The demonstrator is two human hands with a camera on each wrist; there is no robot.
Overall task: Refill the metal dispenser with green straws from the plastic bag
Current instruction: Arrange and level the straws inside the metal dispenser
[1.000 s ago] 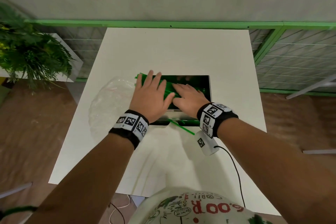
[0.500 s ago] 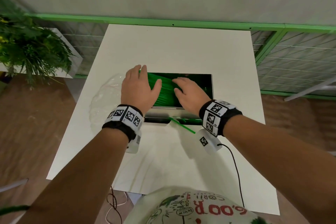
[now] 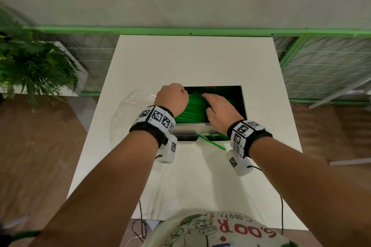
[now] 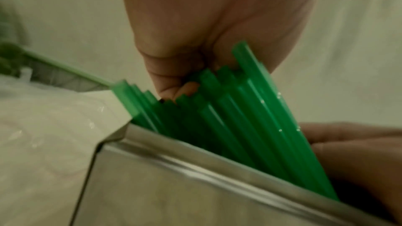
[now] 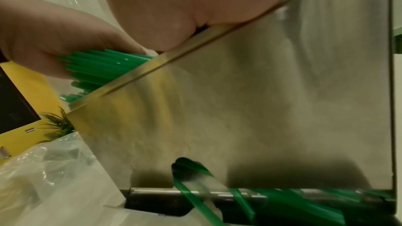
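A bundle of green straws (image 3: 190, 110) lies slanted in the open top of the metal dispenser (image 3: 190, 128), its left ends sticking up over the rim. My left hand (image 3: 172, 98) is curled round those raised ends (image 4: 228, 82). My right hand (image 3: 218, 110) lies flat on the bundle's right part with fingers straight, its palm (image 5: 195, 6) over the dispenser's front edge. One straw (image 3: 210, 142) pokes out of the bottom slot, and several more lie in the tray there (image 5: 293, 200). The clear plastic bag (image 3: 128, 114) lies crumpled left of the dispenser.
The dispenser stands mid-way on a white table (image 3: 190, 62). A potted plant (image 3: 34, 70) stands off the table to the left, and a green-framed rail (image 3: 180, 31) runs behind. Cables hang off the table's near edge.
My left hand has slid from flat on the straws to their left ends and curled round them. The right hand stays on the bundle, and the camera has tilted slightly.
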